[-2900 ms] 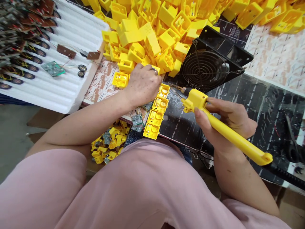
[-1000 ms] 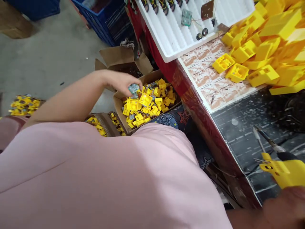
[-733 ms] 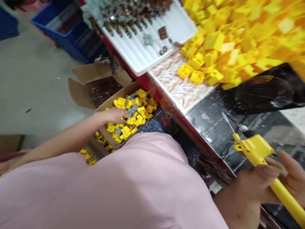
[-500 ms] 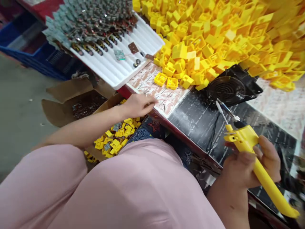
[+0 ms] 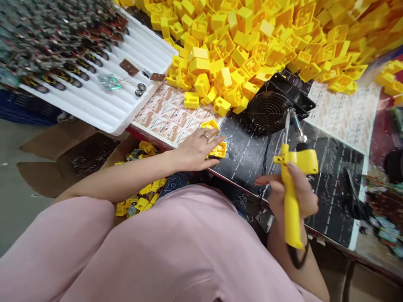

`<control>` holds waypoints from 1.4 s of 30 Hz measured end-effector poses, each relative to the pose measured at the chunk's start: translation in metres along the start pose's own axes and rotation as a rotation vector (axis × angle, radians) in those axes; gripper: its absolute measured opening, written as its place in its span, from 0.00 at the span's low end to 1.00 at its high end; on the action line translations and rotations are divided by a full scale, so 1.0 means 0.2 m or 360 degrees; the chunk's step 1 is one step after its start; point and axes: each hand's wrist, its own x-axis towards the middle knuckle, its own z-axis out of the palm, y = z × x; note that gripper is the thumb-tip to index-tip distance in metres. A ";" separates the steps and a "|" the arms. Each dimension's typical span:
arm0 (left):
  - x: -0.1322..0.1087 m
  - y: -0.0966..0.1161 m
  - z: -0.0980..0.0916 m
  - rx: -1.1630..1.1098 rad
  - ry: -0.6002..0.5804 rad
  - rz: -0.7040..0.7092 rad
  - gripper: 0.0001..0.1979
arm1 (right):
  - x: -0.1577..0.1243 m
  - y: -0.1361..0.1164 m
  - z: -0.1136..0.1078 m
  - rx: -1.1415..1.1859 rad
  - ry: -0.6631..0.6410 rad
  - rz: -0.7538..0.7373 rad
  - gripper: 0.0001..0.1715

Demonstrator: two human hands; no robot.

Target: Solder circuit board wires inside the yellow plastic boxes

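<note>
My left hand point(image 5: 197, 149) lies at the table's front edge with its fingers over two small open yellow plastic housings. One housing point(image 5: 219, 149) sits between thumb and forefinger; the other housing point(image 5: 210, 124) is beyond the knuckles, partly covered. A ring shows on one finger. My right hand point(image 5: 299, 193) is wrapped round the handle of a yellow soldering gun point(image 5: 292, 209), held above the black mat. Its metal tip and a thin feed tube point away from me, over the edge of a black fan point(image 5: 269, 111) with a round wire guard.
A large heap of yellow housings point(image 5: 226, 54) covers the back. At left, a white ridged foam tray point(image 5: 103, 109) carries rows of wired circuit parts. Below it stand a cardboard box point(image 5: 47, 138) and more housings point(image 5: 143, 201). Scissors point(image 5: 355, 201) lie right on the black mat point(image 5: 327, 176).
My left hand has reached forward onto two housings, which now sit nearer the table edge, away from the heap. The soldering gun has swung more upright and leftward. The view has shifted right.
</note>
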 end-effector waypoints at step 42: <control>0.15 -0.08 -0.24 0.0252 -0.0489 -0.0160 0.24 | 0.16 0.04 0.28 -0.0009 -0.0468 -0.0272 0.16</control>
